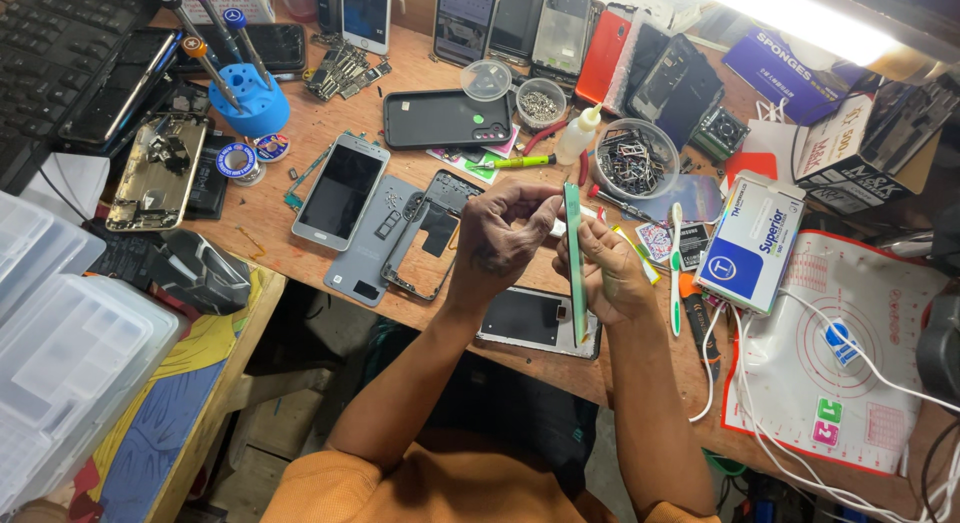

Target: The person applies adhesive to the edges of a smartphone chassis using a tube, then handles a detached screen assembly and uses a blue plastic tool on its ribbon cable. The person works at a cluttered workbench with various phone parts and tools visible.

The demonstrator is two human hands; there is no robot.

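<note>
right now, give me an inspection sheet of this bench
surface: wooden bench, crowded.
job's things: green-edged phone panel held on edge between left hand and right hand.
clutter: white phone, grey frame, blue screwdriver stand, bowl of small parts, toothbrush, white box.
grippers: both hands grip the panel.
cables: white cables over the white mat.
surroundings: keyboard, clear plastic bins.

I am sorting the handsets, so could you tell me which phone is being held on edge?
The green-edged phone between both hands; the rest lie flat or lean.
</note>
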